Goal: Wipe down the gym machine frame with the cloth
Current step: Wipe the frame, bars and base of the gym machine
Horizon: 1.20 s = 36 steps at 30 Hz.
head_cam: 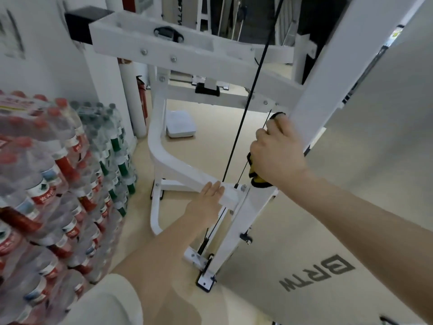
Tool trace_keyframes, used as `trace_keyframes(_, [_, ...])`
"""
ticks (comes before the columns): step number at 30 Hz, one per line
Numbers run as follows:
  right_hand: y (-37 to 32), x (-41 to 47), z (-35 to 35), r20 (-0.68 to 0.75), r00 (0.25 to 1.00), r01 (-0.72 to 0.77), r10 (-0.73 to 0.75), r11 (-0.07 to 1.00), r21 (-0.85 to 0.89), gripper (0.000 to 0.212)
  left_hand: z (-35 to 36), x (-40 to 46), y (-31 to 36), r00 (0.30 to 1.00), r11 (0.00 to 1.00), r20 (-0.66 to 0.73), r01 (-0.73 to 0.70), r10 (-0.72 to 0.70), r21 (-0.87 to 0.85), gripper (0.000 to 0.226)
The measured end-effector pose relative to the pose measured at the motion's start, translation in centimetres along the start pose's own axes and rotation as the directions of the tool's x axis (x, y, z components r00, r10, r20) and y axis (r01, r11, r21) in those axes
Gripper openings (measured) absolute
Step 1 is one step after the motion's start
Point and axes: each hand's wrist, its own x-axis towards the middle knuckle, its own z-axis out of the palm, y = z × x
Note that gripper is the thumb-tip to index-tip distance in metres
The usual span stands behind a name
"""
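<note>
A single head-worn wide-angle view looks forward and steeply down, close to the white machine frame (178,170) that runs from frame top to lower centre; both forearms reach in from the bottom edge, stacked water bottles (46,184) fill the left, floor (210,146) behind

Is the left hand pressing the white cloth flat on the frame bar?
Yes, the left hand lies with straight fingers on the white cloth, pressing it onto the frame bar.

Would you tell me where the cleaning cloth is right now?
In the head view, right of centre, the black-and-yellow cloth is gripped by the right hand against the white upright post.
</note>
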Motion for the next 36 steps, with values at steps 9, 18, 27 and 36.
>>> trace_keyframes(9, [1.2, -1.1, -0.2, 0.112, 0.963, 0.252, -0.246, 0.967, -0.038, 0.025, -4.2, -1.9, 5.4, 0.994, 0.813, -0.104, -0.044, -0.021, -0.580, 0.058])
trace_keyframes(18, [9.3, 0.8, -2.8, -0.512, 0.855, -0.144, 0.076, 0.985, -0.093, 0.033, -10.4, -3.6, 13.2, 0.903, 0.539, -0.427, -0.384, 0.050, -0.750, 0.043])
trace_keyframes(27, [14.4, 3.1, -6.5, -0.559, 0.826, -0.149, 0.077, 0.985, -0.084, 0.024, -12.6, -3.0, 14.8, 0.853, 0.462, -0.521, -0.470, 0.019, -0.753, 0.056])
trace_keyframes(36, [12.2, 2.5, -6.0, -0.488, 0.870, -0.125, 0.069, 0.989, -0.082, 0.039, -17.2, -4.0, 15.9, 0.800, 0.521, -0.578, -0.566, 0.160, -0.639, 0.046])
